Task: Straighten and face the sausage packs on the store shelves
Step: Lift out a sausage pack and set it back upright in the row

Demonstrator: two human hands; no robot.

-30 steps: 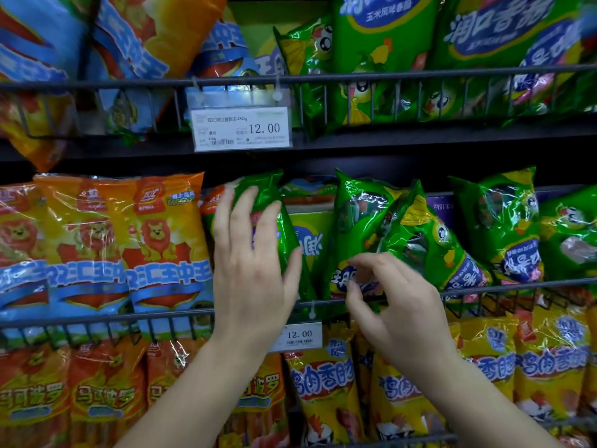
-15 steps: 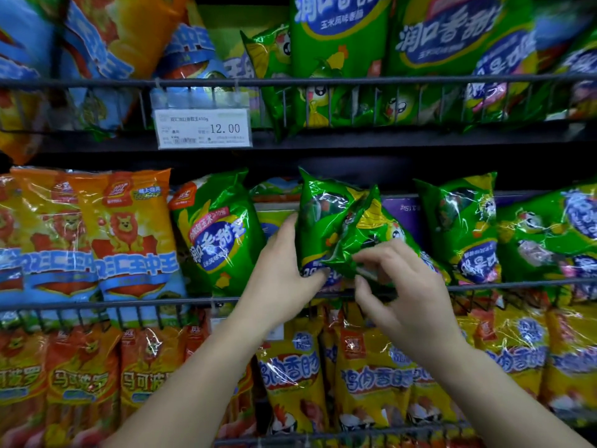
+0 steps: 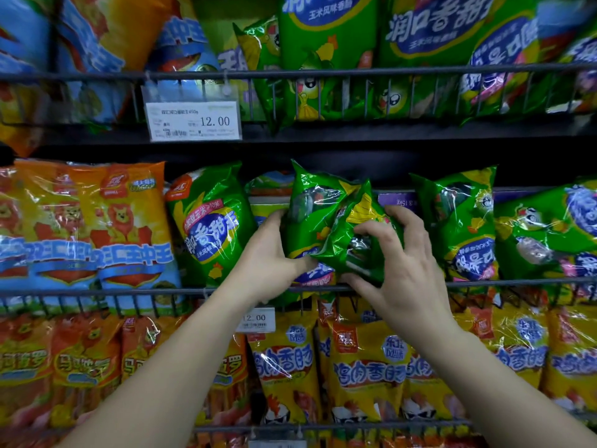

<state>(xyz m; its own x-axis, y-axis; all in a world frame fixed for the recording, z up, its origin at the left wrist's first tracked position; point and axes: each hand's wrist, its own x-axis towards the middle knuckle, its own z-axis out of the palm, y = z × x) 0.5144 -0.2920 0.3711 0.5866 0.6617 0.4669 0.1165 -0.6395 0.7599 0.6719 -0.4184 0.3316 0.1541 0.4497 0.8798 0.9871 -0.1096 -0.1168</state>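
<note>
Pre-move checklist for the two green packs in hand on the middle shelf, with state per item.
1. Left hand holds the rear green pack: ok, thumb lies across its front.
2. Right hand holds the tilted green pack: ok, fingers are curled over it.
3. Both packs upright with labels forward: not ok. The tilted one leans across the rear one and is crumpled.
4. Left neighbour pack faced: ok, its label faces forward.
5. Bottoms of the held packs behind the wire rail: cannot tell, the hands cover them.
</note>
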